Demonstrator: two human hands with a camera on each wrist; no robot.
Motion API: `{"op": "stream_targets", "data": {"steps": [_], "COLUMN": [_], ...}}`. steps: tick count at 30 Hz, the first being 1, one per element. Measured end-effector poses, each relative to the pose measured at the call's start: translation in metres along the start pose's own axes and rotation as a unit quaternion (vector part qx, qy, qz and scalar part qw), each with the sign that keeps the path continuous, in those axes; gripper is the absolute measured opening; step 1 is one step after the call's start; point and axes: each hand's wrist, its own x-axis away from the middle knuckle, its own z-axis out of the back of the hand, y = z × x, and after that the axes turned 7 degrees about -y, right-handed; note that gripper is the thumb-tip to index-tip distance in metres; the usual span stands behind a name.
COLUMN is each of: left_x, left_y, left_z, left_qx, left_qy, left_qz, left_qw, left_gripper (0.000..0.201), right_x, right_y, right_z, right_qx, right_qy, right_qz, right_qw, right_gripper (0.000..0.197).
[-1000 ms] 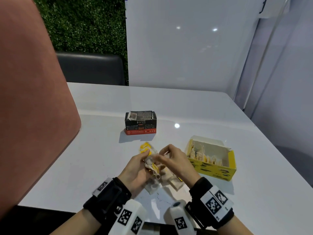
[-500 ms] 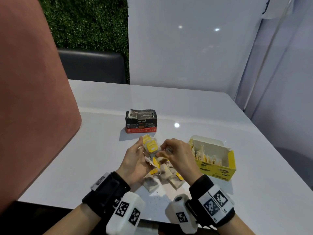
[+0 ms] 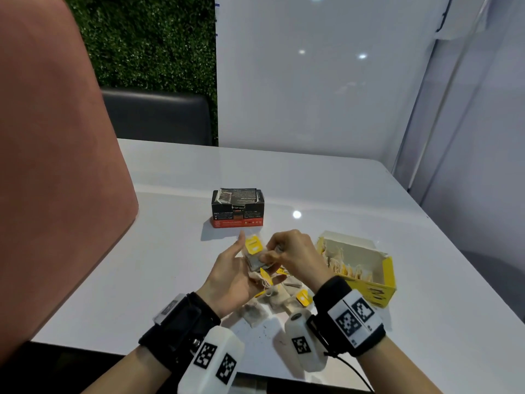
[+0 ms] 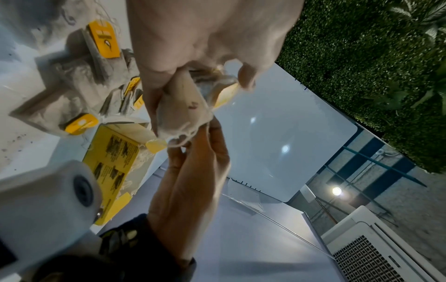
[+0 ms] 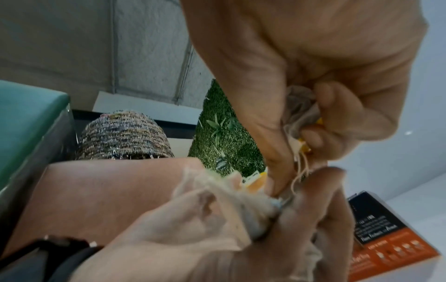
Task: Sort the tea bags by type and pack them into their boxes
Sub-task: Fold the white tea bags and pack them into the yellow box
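My left hand [image 3: 241, 263] holds a small bundle of yellow-tagged tea bags [image 3: 253, 247] just above the table, thumb and fingers closed round it [image 4: 183, 106]. Facing it, my right hand [image 3: 281, 251] pinches a tea bag [image 5: 301, 114] at the bundle's right edge, its fingertips [image 4: 190, 141] on the paper. Several more loose tea bags [image 3: 272, 301] lie on the table under both hands. A black and red tea box [image 3: 238, 209] stands just beyond the hands, with bags in it. To the right is an open yellow box [image 3: 380, 291] holding yellow-tagged bags.
The white table [image 3: 170, 251] ends close to my body, and tea dust lies near that edge. A tall pink chair back [image 3: 56, 166] stands at the left. White wall panels [image 3: 312, 95] rise behind the table.
Both hands have lifted slightly and moved away from me, towards the black box, with the bundle. The yellow tags now stand higher between them. The boxes have not moved.
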Motion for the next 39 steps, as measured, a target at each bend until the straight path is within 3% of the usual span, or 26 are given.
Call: {"op": "stream_targets", "data": {"steps": [4,8,12,15,19,22,24,27,30,34,39], "left_x": [0.0,-0.003,-0.006,-0.006,-0.005,-0.004,0.0,0.004,0.003,0.002,0.005], "left_y": [-0.001,0.001,0.004,0.003,0.003,0.005,0.006,0.007,0.007,0.002,-0.001], "left_z": [-0.001,0.004,0.008,0.004,0.006,0.006,0.002,0.002,0.005,0.004,0.002], "left_qx": [-0.057,-0.042,-0.03,-0.039,-0.051,-0.068,-0.06,-0.062,-0.046,-0.067,-0.098], "left_qy": [0.009,0.056,0.074,0.071,0.044,0.035,0.003,-0.003,0.017,0.046,0.02], "left_qz": [-0.012,-0.005,0.012,0.022,0.052,0.082,0.095,0.12,0.131,0.098,0.099], "left_qw": [0.998,0.998,0.997,0.996,0.996,0.994,0.994,0.991,0.99,0.992,0.99], "left_gripper": [0.023,0.02,0.018,0.02,0.025,0.027,0.029,0.026,0.022,0.033,0.042], "right_x": [0.001,0.018,0.038,0.044,0.037,0.031,0.029,0.024,0.017,0.003,-0.012], "right_y": [0.004,-0.002,-0.001,0.003,0.007,0.011,0.014,0.016,0.009,0.002,0.0], "right_z": [0.001,0.016,0.017,0.018,0.027,0.025,0.023,0.027,0.037,0.045,0.035], "right_qx": [-0.011,-0.038,0.045,0.156,0.339,0.36,0.344,0.231,0.007,-0.05,-0.059], "right_qy": [-0.001,-0.003,-0.032,-0.005,-0.011,-0.074,-0.084,-0.053,-0.087,-0.147,-0.2], "right_qz": [0.008,0.094,0.177,0.272,0.357,0.388,0.399,0.374,0.236,0.153,0.072], "right_qw": [1.0,0.995,0.983,0.949,0.87,0.845,0.846,0.896,0.968,0.976,0.975], "right_gripper": [0.015,0.006,0.01,0.016,0.032,0.021,0.014,0.018,0.009,0.013,0.015]}}
